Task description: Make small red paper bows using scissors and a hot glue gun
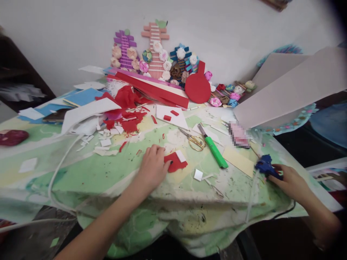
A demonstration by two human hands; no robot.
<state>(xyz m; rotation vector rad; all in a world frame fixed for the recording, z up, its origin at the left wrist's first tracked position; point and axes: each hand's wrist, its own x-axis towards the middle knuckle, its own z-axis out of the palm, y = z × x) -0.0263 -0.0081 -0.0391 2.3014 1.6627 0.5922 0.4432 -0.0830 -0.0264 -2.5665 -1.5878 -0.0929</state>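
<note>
My left hand rests on the green table cover, its fingers curled onto a red foam cut-out with a small white piece stuck on top. My right hand is at the table's right edge, closed around the handle of a blue glue gun that lies on the cover. A small white square lies between the two hands. Gold-handled scissors and a green utility knife lie just beyond the red piece.
Red and white foam scraps litter the left middle. Foam flower decorations stand against the back wall, with a red paddle shape and long red strips. Large grey boards lean at the right. A white cord crosses the left.
</note>
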